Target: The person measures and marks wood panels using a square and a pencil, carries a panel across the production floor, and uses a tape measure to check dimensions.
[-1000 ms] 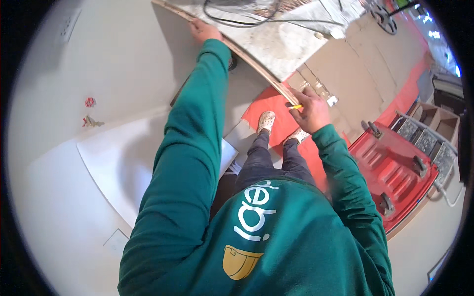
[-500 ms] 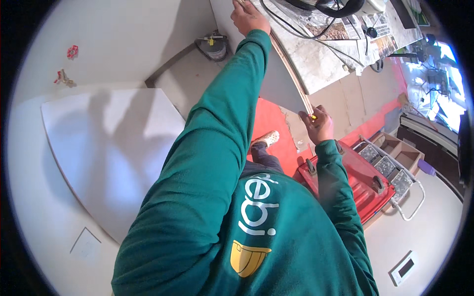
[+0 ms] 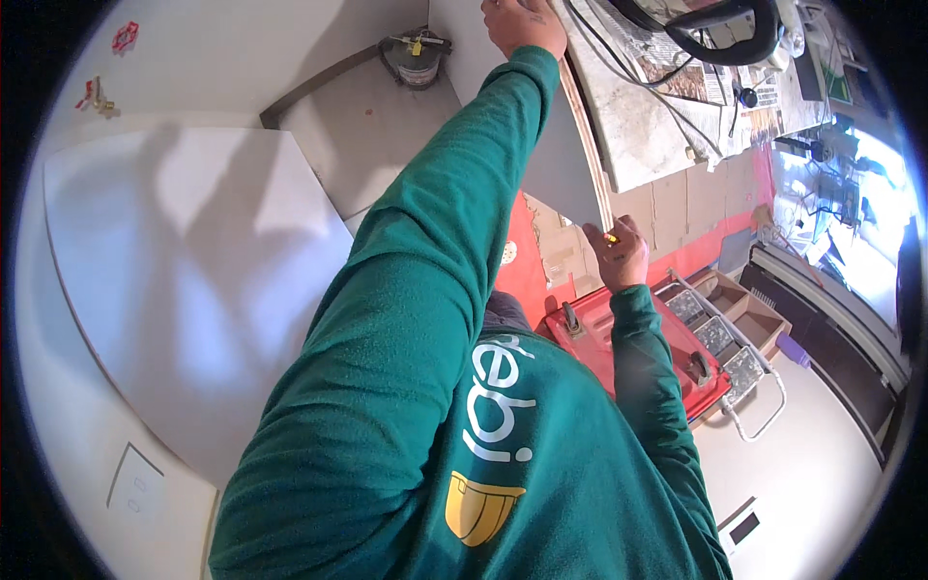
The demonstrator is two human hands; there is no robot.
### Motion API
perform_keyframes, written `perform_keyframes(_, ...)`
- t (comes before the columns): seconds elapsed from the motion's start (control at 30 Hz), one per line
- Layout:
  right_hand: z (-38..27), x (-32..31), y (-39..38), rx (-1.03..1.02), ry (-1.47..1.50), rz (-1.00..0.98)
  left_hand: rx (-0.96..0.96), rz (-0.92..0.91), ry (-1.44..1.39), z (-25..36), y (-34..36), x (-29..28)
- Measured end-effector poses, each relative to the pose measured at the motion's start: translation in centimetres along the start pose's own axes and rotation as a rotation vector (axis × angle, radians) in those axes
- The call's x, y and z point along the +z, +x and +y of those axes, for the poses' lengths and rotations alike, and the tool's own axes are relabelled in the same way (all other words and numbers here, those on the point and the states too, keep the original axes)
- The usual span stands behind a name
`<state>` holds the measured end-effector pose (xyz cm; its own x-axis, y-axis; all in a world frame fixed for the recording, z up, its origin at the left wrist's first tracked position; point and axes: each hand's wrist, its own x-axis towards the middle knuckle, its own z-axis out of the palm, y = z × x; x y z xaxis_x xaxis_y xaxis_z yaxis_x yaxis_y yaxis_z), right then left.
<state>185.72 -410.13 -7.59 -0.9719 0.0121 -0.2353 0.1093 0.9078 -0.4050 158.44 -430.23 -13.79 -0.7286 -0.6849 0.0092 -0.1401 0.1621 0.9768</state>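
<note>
A pale board [image 3: 564, 162] with a layered, plywood-like edge stands on edge beside the worktable. My left hand [image 3: 525, 27] is closed on the board's far end, at the top of the view, its fingertips partly cut off. At the near end, my right hand [image 3: 623, 259] has its fingers closed round the board's corner. A small yellow and red item [image 3: 611, 238] shows between the right fingers; its kind cannot be made out. The worktable [image 3: 638, 159], with a stained white top, is just right of the board's edge.
Newspaper and black cables [image 3: 667, 87] cover part of the worktable. A red lidded bin [image 3: 643, 338] and a folding step stool [image 3: 715, 336] are at the right. A large white panel [image 3: 193, 280] leans at the left. A bucket [image 3: 416, 66] stands in the far corner.
The board and both hands appear slightly farther right in the view, while the panel and bin have shifted left. My foot is now mostly hidden behind my arm. Both hands keep their grip.
</note>
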Motion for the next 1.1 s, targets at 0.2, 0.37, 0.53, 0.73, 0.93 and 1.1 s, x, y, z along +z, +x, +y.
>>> perform_keyframes(0.2,-0.8,-0.5,0.3,0.029,-0.029,-0.03,0.03,0.016,0.001,-0.6,0.1,0.4)
perform_keyframes(0.37,-0.5,-0.5,1.2,-0.018,0.015,0.021,0.049,0.025,-0.007,-0.2,0.7,1.0)
perform_keyframes(0.53,0.9,-0.2,0.9,-0.005,0.019,0.028,-0.013,0.023,-0.094,1.5,0.2,0.6)
perform_keyframes(0.73,0.4,-0.4,0.5,-0.048,-0.045,-0.034,0.044,0.111,0.017,-1.6,-0.2,1.6)
perform_keyframes(0.93,1.3,-0.2,0.1,-0.035,0.029,-0.009,-0.047,-0.04,-0.014,0.7,-0.7,0.5)
perform_keyframes(1.1,0.7,-0.1,0.5,-0.008,0.069,-0.001,-0.004,0.003,-0.006,0.4,0.1,0.4)
